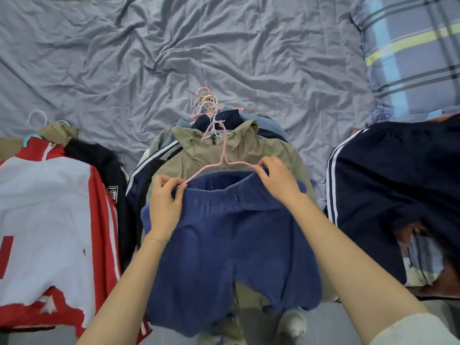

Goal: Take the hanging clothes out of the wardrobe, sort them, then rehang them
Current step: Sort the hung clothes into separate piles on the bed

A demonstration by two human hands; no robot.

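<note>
Blue shorts [231, 245] are hanging flat, a pink hanger [223, 160] meeting the waistband's corners, over the middle pile; a khaki jacket [239, 150] is topping that pile; a red-and-white jacket [49, 207] is lying left; a navy striped garment [385, 183] is lying right.

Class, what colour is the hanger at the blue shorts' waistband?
Pink; the hanger shows best in the head view.

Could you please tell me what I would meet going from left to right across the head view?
In order: red-and-white jacket → left hand → pink hanger → right hand → navy striped garment.
</note>
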